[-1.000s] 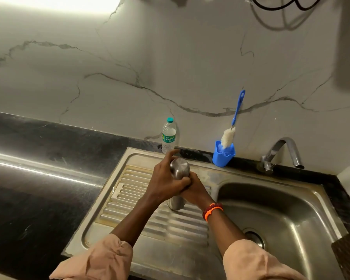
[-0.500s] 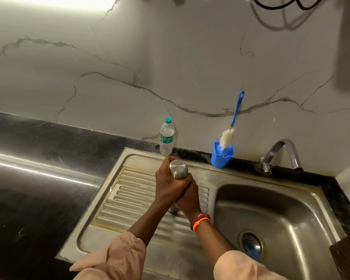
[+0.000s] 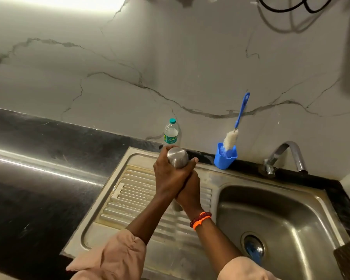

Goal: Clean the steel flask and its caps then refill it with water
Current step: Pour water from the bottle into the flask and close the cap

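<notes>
The steel flask (image 3: 177, 157) stands upright on the ribbed drainboard (image 3: 133, 190) of the sink, its rounded cap at the top. My left hand (image 3: 170, 178) grips the cap end, fingers and thumb curled round it. Just below, my right hand (image 3: 190, 190) holds the flask body, with an orange bracelet on its wrist. Most of the flask is hidden by both hands; only the cap top and a bit of the base (image 3: 176, 207) show.
A small plastic water bottle (image 3: 171, 132) stands at the wall behind the flask. A blue cup (image 3: 224, 159) holds a blue-handled bottle brush (image 3: 237, 122). The tap (image 3: 285, 156) arches over the sink basin (image 3: 281, 219) on the right. Black counter (image 3: 38, 178) lies to the left.
My left thumb has dropped from above the cap and now curls around it. Both hands stay clasped on the flask; the view has shifted slightly.
</notes>
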